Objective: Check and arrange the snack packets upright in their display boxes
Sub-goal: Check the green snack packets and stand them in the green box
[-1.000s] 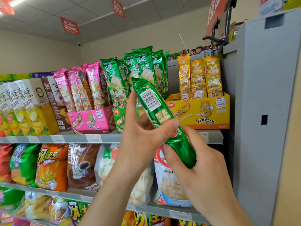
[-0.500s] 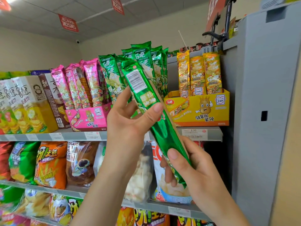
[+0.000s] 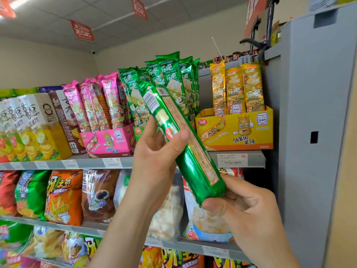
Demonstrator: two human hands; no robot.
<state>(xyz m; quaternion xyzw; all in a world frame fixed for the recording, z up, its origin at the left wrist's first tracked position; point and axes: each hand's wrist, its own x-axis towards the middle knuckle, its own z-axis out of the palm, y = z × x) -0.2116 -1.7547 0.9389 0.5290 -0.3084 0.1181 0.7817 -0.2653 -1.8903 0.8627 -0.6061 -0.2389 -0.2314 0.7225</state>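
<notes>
A long green snack packet point(image 3: 179, 136) tilts in front of the shelf, its top leaning left and its printed back facing me. My left hand point(image 3: 156, 151) grips its middle, thumb across the front. My right hand point(image 3: 245, 207) holds the bottom end from below. Behind it, several green packets point(image 3: 173, 74) stand upright in a green display box point(image 3: 138, 131) that is mostly hidden by my left hand. A pink display box point(image 3: 108, 142) with pink packets sits to the left. A yellow display box point(image 3: 237, 130) with three yellow packets point(image 3: 235, 88) sits to the right.
Tall yellow and brown snack cartons point(image 3: 38, 128) stand at the left of the top shelf point(image 3: 77, 163). Bagged chips point(image 3: 63, 196) fill the shelf below. A grey pillar point(image 3: 309, 132) borders the shelving on the right. Red signs point(image 3: 82, 30) hang from the ceiling.
The green packet has turned in my hands so its long printed side faces me. My right hand slid down to cup the bottom end. My left hand stays on the middle.
</notes>
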